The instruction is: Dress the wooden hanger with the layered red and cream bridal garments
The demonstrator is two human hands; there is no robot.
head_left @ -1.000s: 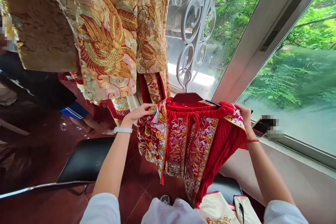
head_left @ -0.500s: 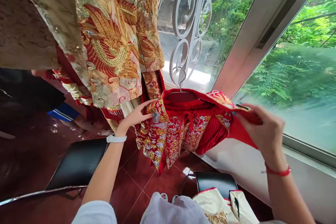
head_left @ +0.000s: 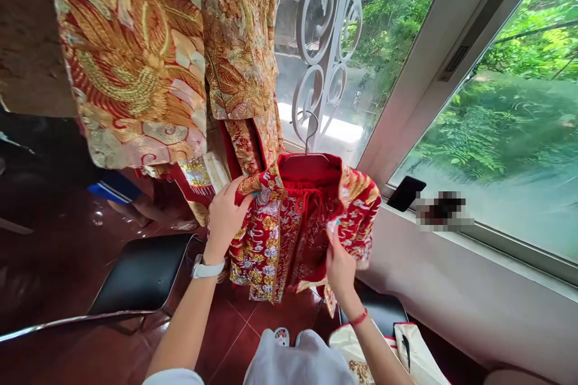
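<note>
A red jacket (head_left: 264,234) with gold and silver embroidery hangs on a metal hanger (head_left: 310,132) hooked to the white scrolled grille. Inside it, a red skirt-like piece with a drawstring (head_left: 309,198) shows between the open front edges. My left hand (head_left: 226,222) grips the jacket at its left shoulder, fingers closed round the cloth. Lower on the right front, my right hand (head_left: 341,267) pinches the edge of the jacket. The jacket's right side now lies over its end of the hanger.
Gold embroidered garments (head_left: 135,72) hang at upper left. Black chairs (head_left: 139,277) stand left and lower right, the latter under a cream garment (head_left: 415,349). A phone (head_left: 406,192) rests on the windowsill. A person's leg (head_left: 144,210) shows behind at left.
My right hand has moved left and down from the stretched-out right side to the jacket's front edge. That side has been drawn over the hanger. My left hand has closed on the shoulder.
</note>
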